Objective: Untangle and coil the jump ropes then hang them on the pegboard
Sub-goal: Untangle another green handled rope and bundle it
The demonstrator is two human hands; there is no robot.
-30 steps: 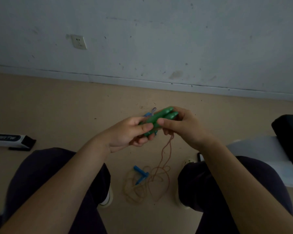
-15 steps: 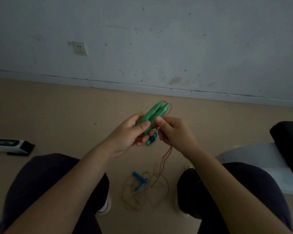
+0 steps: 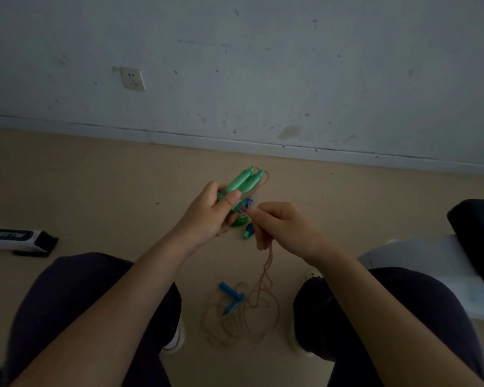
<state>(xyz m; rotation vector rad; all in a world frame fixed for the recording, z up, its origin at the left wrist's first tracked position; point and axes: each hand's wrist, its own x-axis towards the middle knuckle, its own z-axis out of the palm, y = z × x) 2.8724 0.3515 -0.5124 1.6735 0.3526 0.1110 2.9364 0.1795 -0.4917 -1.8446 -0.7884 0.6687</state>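
Observation:
My left hand [image 3: 210, 213] grips two green jump-rope handles [image 3: 245, 180] side by side, their tips pointing up and to the right. Just to the right, my right hand [image 3: 282, 227] pinches the thin tan rope [image 3: 267, 263], which loops over the handle tips and hangs down to the floor. A small blue patterned piece [image 3: 247, 203] shows between the two hands. On the floor between my knees lie two blue handles [image 3: 232, 296] in a loose tangle of tan rope [image 3: 235, 319].
A black and white box [image 3: 17, 238] lies on the tan floor at the left. At the right edge there is a black object [image 3: 478, 236] on a white sheet [image 3: 430, 261]. A wall with a socket [image 3: 132, 78] stands ahead.
My right hand has let go of the green handles and slid down and right along the rope. The handles have tilted more upright in my left hand.

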